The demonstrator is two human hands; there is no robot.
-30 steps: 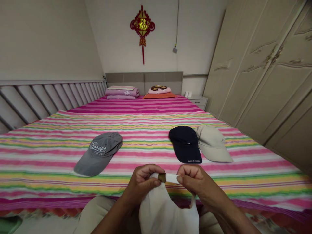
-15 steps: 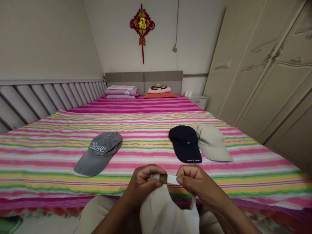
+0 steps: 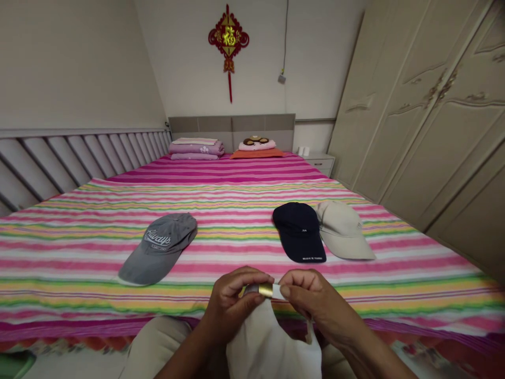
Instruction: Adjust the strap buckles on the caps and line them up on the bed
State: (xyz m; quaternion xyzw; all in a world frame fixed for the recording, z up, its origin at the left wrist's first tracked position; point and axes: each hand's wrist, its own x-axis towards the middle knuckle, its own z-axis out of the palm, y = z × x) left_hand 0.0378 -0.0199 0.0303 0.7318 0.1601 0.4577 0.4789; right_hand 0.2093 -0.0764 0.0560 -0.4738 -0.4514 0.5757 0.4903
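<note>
white cap [image 3: 268,347] hangs at the near edge of the bed [image 3: 232,210]; the left hand's [image 3: 232,300] grip is clamped beside its buckle [image 3: 265,290], likely to steady it, while the right hand's [image 3: 311,296] grip pinches the strap [image 3: 278,291], probably for tension.

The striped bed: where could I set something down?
A wide bare patch lies between the gray cap and navy cap, back toward the folded purple bedding. More lies left of the gray cap. Crowded: the beige cap beside the navy one, and the near edge's middle, where the left hand and right hand hold a white cap.
</note>
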